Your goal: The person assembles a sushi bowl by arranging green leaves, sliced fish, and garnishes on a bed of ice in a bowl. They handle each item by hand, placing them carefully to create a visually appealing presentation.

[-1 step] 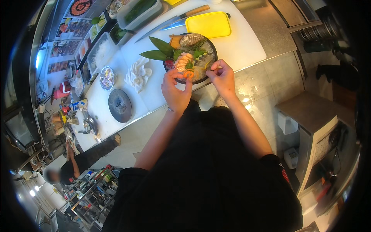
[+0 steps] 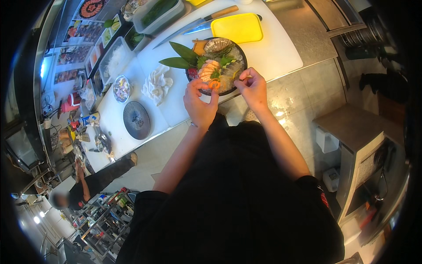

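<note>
A round dark platter point(image 2: 227, 93) of sliced raw fish sits at the near edge of the white cutting board. Orange salmon slices point(image 2: 209, 69), pale slices, green sprigs, a scallop shell point(image 2: 218, 45) and two long green leaves point(image 2: 182, 56) are arranged on it. My left hand point(image 2: 201, 104) is at the platter's near left, thumb and fingertips closed around an orange spiral garnish point(image 2: 214, 84). At the near right rim, my right hand point(image 2: 254, 90) has thumb and fingers pinched together. Whatever that pinch holds, if anything, is too small to make out.
Beyond the platter lie a yellow lid point(image 2: 237, 28) and knives point(image 2: 193, 26). To the left are a crumpled white cloth point(image 2: 157, 85), a small bowl point(image 2: 121, 89), a dark plate point(image 2: 136, 120) and a tub of white shreds point(image 2: 116, 60). Another person point(image 2: 88, 187) is at far lower left.
</note>
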The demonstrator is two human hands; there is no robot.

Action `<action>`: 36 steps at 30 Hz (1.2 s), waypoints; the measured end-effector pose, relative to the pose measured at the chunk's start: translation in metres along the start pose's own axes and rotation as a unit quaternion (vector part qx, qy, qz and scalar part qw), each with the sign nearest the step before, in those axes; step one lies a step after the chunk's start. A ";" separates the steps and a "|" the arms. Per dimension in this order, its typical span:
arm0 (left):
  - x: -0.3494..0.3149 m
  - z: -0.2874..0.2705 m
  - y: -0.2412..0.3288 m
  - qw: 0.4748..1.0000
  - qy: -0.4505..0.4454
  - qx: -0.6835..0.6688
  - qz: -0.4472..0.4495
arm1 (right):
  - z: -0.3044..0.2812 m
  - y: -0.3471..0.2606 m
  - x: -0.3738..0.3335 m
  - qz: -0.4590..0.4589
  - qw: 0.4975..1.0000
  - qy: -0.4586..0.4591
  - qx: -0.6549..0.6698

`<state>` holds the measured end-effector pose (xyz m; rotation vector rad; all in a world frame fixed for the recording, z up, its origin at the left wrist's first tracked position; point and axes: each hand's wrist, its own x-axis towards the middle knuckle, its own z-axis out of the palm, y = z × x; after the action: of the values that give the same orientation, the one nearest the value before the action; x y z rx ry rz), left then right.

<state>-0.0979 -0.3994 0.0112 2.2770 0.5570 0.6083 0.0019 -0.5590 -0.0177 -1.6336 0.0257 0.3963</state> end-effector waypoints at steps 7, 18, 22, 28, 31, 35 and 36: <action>0.004 0.003 0.001 1.000 0.002 -0.014 0.001 | 0.013 -0.021 -0.016 -0.130 0.956 0.012 -0.264; 0.005 0.002 0.000 1.000 0.006 0.003 0.021 | -0.001 -0.019 -0.006 -0.073 0.968 0.033 -0.238; 0.005 0.000 0.001 1.000 0.001 0.009 0.013 | 0.001 -0.003 -0.003 -0.061 0.987 0.033 -0.145; 0.006 0.002 -0.002 1.000 0.014 -0.006 -0.003 | 0.004 -0.014 0.005 -0.014 0.991 0.038 -0.131; 0.006 0.001 0.000 1.000 0.011 -0.015 -0.020 | 0.006 -0.029 0.006 0.014 0.987 0.046 -0.154; 0.005 0.000 -0.001 0.999 0.008 -0.023 -0.025 | 0.005 -0.026 0.005 0.025 0.989 0.043 -0.142; 0.005 0.000 -0.001 0.999 0.008 -0.024 -0.025 | 0.003 -0.021 0.006 0.024 0.992 0.029 -0.121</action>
<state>-0.0939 -0.3959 0.0122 2.2082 0.5982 0.6091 0.0118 -0.5529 0.0010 -1.8869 0.0625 0.4000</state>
